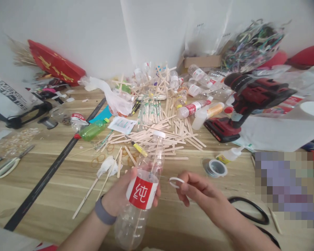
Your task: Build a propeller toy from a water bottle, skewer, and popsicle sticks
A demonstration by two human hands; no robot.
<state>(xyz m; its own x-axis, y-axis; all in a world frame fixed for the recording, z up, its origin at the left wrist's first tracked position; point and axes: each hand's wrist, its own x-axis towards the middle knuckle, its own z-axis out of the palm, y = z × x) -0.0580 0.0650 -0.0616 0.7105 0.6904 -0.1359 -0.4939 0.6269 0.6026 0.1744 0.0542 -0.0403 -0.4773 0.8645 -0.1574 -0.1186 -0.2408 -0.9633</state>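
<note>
A clear plastic bottle (131,223) with a red and white label and a white cap tilts in the middle foreground, a thin stick visible inside it. My left hand (120,190) is wrapped round the bottle at its label, a grey band on the wrist. To the right of the bottle, my right hand (199,188) pinches a thin white ring (176,182) between thumb and fingertip. The ring is apart from the bottle. Beyond the bottle, many flat wooden sticks (178,134) lie scattered, with a yellow marker (139,149) near the bottle's neck.
A red and black power drill (246,101) stands at the right, near a glue bottle (229,154) and a wire spool (217,168). Black-handled scissors (251,209) lie by my right forearm. White-handled scissors (9,165) and a green bottle (93,130) are on the left.
</note>
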